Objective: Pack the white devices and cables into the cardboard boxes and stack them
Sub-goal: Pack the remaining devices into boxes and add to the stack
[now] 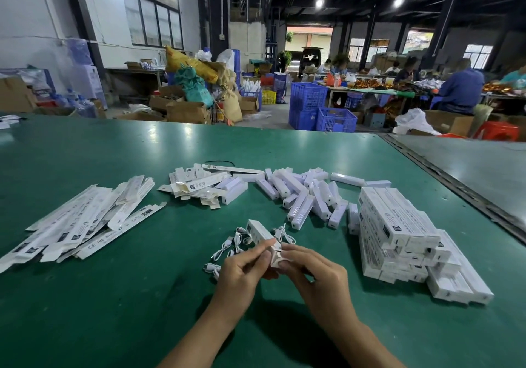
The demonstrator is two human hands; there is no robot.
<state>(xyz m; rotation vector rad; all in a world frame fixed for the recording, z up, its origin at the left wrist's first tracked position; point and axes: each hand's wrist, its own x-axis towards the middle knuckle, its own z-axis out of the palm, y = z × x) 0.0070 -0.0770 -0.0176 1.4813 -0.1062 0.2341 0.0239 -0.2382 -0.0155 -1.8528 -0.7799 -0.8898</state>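
Holding 1 cardboard box (260,236) at its near end, we have our left hand (242,273) and right hand (311,271) both pinched on it, fingertips meeting at the end flap, which we judge is being tucked closed; whether a device and cable are already inside we cannot tell. The box angles away from us just above the green worktop (128,296), over a small tangle of white cables (227,249) that lie loose beneath it. To our right stands the stack of closed boxes (398,242), several layers high with a few more laid beside its near corner, so a good share of the packing looks done. Plenty is left, though: a heap of white devices (304,196) lies unpacked beyond the hands, between the stack and a smaller cluster of part-opened cartons (196,187), and a fan of flat cartons (85,225) waits well off to our left. By our reckoning the job sits somewhere near its middle, with this box next to join the stack once its flap is shut.
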